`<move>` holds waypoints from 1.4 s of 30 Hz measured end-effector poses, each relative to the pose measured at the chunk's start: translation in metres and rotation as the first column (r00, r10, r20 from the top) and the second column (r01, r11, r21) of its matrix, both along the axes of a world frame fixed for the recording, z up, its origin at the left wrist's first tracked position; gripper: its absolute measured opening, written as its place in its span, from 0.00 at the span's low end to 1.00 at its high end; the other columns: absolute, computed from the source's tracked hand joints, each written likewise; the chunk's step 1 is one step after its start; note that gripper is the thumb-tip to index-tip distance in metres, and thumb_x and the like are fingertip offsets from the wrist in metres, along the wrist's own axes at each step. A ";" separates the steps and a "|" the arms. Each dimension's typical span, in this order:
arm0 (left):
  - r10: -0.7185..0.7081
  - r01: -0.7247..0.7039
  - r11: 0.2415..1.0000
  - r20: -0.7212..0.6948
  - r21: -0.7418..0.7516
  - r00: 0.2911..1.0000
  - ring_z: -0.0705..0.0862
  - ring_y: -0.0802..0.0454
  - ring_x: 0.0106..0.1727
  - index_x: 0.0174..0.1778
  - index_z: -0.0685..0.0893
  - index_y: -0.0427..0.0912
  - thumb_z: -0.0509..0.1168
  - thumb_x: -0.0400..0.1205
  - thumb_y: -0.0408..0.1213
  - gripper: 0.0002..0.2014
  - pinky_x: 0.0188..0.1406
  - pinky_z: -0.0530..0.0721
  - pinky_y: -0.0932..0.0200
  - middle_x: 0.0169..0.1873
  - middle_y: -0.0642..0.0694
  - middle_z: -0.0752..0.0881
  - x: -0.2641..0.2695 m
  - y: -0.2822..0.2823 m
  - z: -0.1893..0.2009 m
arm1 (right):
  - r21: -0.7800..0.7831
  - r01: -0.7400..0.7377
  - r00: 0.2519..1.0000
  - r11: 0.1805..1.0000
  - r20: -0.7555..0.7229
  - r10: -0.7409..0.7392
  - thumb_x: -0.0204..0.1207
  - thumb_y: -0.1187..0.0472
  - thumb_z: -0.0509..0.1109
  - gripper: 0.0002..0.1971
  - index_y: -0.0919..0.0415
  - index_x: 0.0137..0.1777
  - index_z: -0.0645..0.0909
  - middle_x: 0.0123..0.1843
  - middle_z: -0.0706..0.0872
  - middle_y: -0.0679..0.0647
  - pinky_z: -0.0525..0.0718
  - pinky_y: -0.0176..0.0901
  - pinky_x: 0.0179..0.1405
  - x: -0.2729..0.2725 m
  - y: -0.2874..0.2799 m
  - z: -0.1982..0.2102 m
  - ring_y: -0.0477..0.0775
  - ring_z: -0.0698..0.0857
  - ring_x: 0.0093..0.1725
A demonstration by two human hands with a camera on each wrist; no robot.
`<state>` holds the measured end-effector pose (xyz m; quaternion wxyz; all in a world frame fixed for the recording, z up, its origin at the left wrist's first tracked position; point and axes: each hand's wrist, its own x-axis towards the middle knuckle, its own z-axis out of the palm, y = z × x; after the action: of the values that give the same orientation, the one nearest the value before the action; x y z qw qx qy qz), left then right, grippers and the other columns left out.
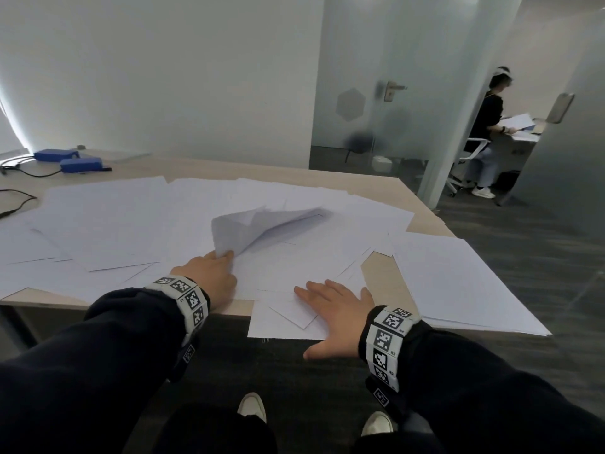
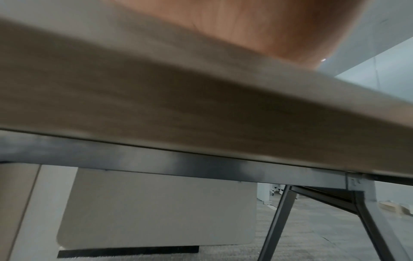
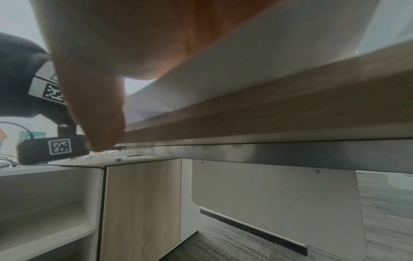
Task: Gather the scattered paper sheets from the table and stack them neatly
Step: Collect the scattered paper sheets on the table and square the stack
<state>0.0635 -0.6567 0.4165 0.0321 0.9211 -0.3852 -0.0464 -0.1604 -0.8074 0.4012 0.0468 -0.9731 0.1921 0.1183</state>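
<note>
The left hand (image 1: 209, 280) pinches the lifted, curling corner of several white paper sheets (image 1: 258, 231), apparently mid-gather, while loose white sheets (image 1: 114, 224) spread beyond and left of it over the pale wooden table (image 1: 376, 273). The right hand (image 1: 334, 309), fingers spread flat, presses overhanging sheets (image 1: 281, 322); next, I judge, squaring edges together. No writing is readable; both black-and-white patterned wristbands (image 1: 386, 342) carry square codes only.

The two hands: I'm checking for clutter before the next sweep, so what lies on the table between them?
In the head view, only overlapping white paper sheets lie between the left hand and the right hand; nothing else shows there.
</note>
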 end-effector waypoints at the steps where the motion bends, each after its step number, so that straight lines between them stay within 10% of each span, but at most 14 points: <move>1: 0.023 -0.023 1.000 -0.006 -0.007 1.000 0.79 0.43 0.53 0.67 0.65 0.56 0.51 0.81 0.46 0.17 0.54 0.79 0.45 0.62 0.47 0.78 0.001 0.002 0.000 | 0.008 0.015 1.000 1.000 0.018 -0.015 0.68 0.29 0.70 0.54 0.33 0.85 0.36 0.89 0.42 0.38 0.45 0.80 0.80 -0.001 -0.001 0.000 0.50 0.42 0.89; 4: 0.051 -0.051 0.999 -0.001 -0.016 0.999 0.72 0.41 0.70 0.70 0.65 0.61 0.54 0.79 0.48 0.22 0.66 0.73 0.38 0.78 0.45 0.67 0.002 0.005 -0.002 | 0.019 0.031 0.995 0.999 0.095 -0.033 0.73 0.36 0.69 0.47 0.36 0.86 0.44 0.89 0.48 0.38 0.48 0.77 0.81 -0.003 -0.001 0.000 0.49 0.47 0.88; 6: -0.034 0.035 0.999 0.011 -0.036 0.999 0.49 0.44 0.87 0.81 0.59 0.67 0.58 0.78 0.49 0.32 0.80 0.59 0.34 0.88 0.51 0.45 -0.005 0.006 -0.002 | 0.023 0.025 0.993 0.999 0.113 -0.028 0.74 0.35 0.68 0.45 0.37 0.86 0.46 0.89 0.49 0.37 0.47 0.76 0.82 -0.005 -0.003 -0.001 0.48 0.48 0.88; 9: -0.304 0.315 0.946 0.125 -0.081 0.944 0.33 0.52 0.87 0.84 0.58 0.66 0.57 0.79 0.64 0.35 0.83 0.46 0.34 0.86 0.57 0.32 -0.028 0.004 0.001 | 0.033 0.021 0.995 0.999 0.100 -0.024 0.74 0.31 0.66 0.46 0.37 0.87 0.46 0.89 0.48 0.37 0.45 0.74 0.83 -0.008 -0.005 0.000 0.48 0.47 0.88; 14: -0.617 0.625 0.779 -0.122 0.041 0.777 0.43 0.60 0.87 0.87 0.53 0.60 0.43 0.56 0.90 0.62 0.85 0.47 0.41 0.87 0.60 0.50 -0.061 -0.006 -0.001 | 0.054 0.054 0.983 0.997 0.175 -0.063 0.76 0.31 0.64 0.41 0.38 0.87 0.54 0.89 0.55 0.38 0.50 0.65 0.85 -0.014 -0.008 0.005 0.47 0.53 0.88; 18: -0.665 0.667 0.743 -0.061 0.048 0.745 0.52 0.59 0.86 0.87 0.50 0.60 0.64 0.73 0.72 0.49 0.85 0.48 0.47 0.85 0.62 0.56 -0.062 -0.010 -0.014 | 0.176 0.102 0.941 0.979 0.303 -0.152 0.75 0.35 0.70 0.35 0.40 0.82 0.67 0.83 0.71 0.42 0.64 0.52 0.83 -0.023 -0.016 0.012 0.49 0.69 0.82; 22: -0.568 0.552 0.801 -0.005 -0.232 0.823 0.73 0.54 0.79 0.82 0.69 0.59 0.45 0.70 0.81 0.47 0.82 0.66 0.53 0.77 0.55 0.77 -0.051 -0.013 -0.023 | 0.249 0.144 0.923 0.958 0.314 -0.221 0.68 0.26 0.67 0.37 0.38 0.77 0.73 0.79 0.77 0.40 0.70 0.49 0.79 -0.029 -0.022 0.012 0.49 0.75 0.78; 27: -0.413 0.350 0.845 -0.077 -0.403 0.908 0.76 0.56 0.75 0.73 0.81 0.60 0.66 0.82 0.55 0.22 0.76 0.67 0.62 0.72 0.58 0.82 -0.043 -0.019 -0.023 | 0.348 0.177 0.877 0.921 0.368 -0.308 0.72 0.32 0.70 0.26 0.38 0.69 0.80 0.69 0.84 0.41 0.77 0.46 0.69 -0.034 -0.026 0.012 0.48 0.80 0.67; 32: -0.403 0.403 0.889 0.049 -0.218 0.914 0.71 0.55 0.80 0.76 0.76 0.65 0.61 0.86 0.50 0.21 0.81 0.65 0.54 0.77 0.62 0.75 -0.043 -0.031 -0.020 | 0.431 0.159 0.849 0.888 0.399 -0.345 0.71 0.33 0.71 0.18 0.38 0.57 0.86 0.60 0.87 0.39 0.78 0.46 0.66 -0.037 -0.025 0.013 0.43 0.82 0.62; 39: -0.371 0.370 0.877 0.056 -0.308 0.927 0.80 0.52 0.71 0.70 0.82 0.67 0.61 0.84 0.36 0.23 0.71 0.75 0.57 0.68 0.58 0.85 -0.038 -0.033 -0.023 | 0.764 0.262 0.442 0.589 0.447 -0.777 0.84 0.36 0.59 0.22 0.50 0.52 0.87 0.55 0.87 0.45 0.78 0.47 0.60 -0.049 -0.045 0.028 0.48 0.83 0.56; 42: -0.334 0.294 0.786 0.028 -0.543 0.942 0.87 0.48 0.60 0.62 0.89 0.57 0.57 0.82 0.42 0.19 0.55 0.75 0.64 0.55 0.52 0.91 -0.035 -0.027 -0.026 | 0.960 0.151 0.237 0.236 0.196 -0.952 0.82 0.32 0.58 0.31 0.61 0.52 0.85 0.55 0.89 0.58 0.87 0.55 0.46 -0.050 -0.060 0.027 0.59 0.88 0.50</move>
<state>0.0282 -0.6836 0.3908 0.2951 0.7953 -0.5289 0.0272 -0.2105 -0.8676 0.4282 0.6021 -0.5792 0.4653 -0.2925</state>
